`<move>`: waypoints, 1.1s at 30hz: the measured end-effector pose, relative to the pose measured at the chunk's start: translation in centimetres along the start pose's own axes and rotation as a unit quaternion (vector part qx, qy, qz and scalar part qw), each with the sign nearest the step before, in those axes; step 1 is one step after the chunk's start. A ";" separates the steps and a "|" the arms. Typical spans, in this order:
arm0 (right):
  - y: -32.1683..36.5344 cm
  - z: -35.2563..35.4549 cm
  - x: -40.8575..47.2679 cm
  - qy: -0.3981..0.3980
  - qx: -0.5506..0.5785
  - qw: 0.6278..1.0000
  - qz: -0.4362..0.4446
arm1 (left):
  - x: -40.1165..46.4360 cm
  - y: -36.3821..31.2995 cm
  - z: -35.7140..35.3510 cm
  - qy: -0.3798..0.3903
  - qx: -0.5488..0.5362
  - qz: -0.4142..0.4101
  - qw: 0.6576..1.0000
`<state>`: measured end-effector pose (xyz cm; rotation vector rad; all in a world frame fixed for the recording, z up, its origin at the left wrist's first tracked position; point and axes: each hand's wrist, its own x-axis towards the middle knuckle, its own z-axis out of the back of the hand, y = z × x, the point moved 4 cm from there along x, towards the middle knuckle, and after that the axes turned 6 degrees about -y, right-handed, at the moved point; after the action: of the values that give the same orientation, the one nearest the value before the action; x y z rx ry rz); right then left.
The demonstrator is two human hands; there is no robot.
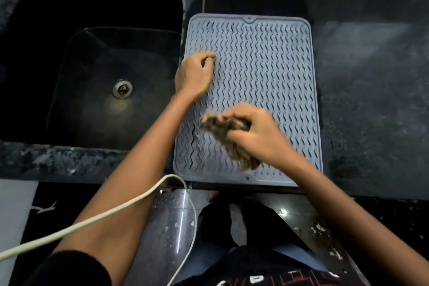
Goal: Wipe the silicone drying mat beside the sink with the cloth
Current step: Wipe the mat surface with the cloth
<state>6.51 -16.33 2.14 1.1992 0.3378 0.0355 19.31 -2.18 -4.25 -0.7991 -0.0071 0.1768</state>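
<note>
A grey silicone drying mat (267, 65) with wavy ridges lies on the dark counter, just right of the sink. My right hand (257, 132) is shut on a bunched brown cloth (222, 127), pressed against the mat's near half; both are motion-blurred. My left hand (193, 74) rests on the mat's left edge with curled fingers pressing down, and I see nothing held in it.
A black sink (99, 72) with a metal drain (122, 88) sits left of the mat. Dark speckled counter (371, 88) extends to the right. A white cable (111, 212) loops across my left forearm near the counter's front edge.
</note>
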 end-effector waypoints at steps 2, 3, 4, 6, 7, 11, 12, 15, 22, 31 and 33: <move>1.2 1.7 2.3 -0.088 0.006 0.996 0.027 | 0.7 -0.5 0.6 -0.076 0.008 0.002 0.997; 1.5 2.3 3.6 -0.122 -0.025 0.991 0.041 | 1.3 -0.7 0.7 -0.087 0.006 -0.008 0.996; 1.6 2.8 5.0 -0.158 -0.083 0.983 0.050 | 2.3 -1.0 0.8 -0.092 0.002 -0.018 0.996; 1.3 3.3 7.4 -0.235 -0.217 0.946 0.055 | 4.1 -1.4 1.0 -0.096 0.008 -0.033 0.995; 1.1 3.3 8.6 -0.262 -0.256 0.929 0.053 | 5.3 -1.5 1.0 -0.095 0.014 -0.039 0.995; -2.3 0.1 12.3 -0.154 -0.428 0.890 0.028 | 9.5 -1.3 0.8 -0.068 0.045 -0.034 0.996; -3.3 -0.7 12.8 -0.133 -0.469 0.873 0.030 | 10.6 -1.1 0.8 -0.062 0.044 -0.016 0.997; -3.5 -0.4 14.1 -0.189 -0.457 0.866 0.077 | 13.1 -0.3 1.0 -0.033 0.012 0.058 0.998; 1.4 1.5 20.6 -0.255 -0.299 0.906 0.156 | 15.2 0.4 0.6 -0.004 -0.059 0.163 0.985; 1.3 3.0 24.0 -0.135 -0.579 0.777 0.207 | 15.7 0.4 0.3 -0.002 -0.061 0.196 0.979; 0.9 4.8 23.3 -0.147 -0.596 0.766 0.191 | 15.7 0.4 0.3 0.004 -0.066 0.210 0.975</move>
<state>30.13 -15.58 -1.02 -0.0424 -0.2325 0.3620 34.72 0.82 -5.30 -0.9278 0.1600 0.5783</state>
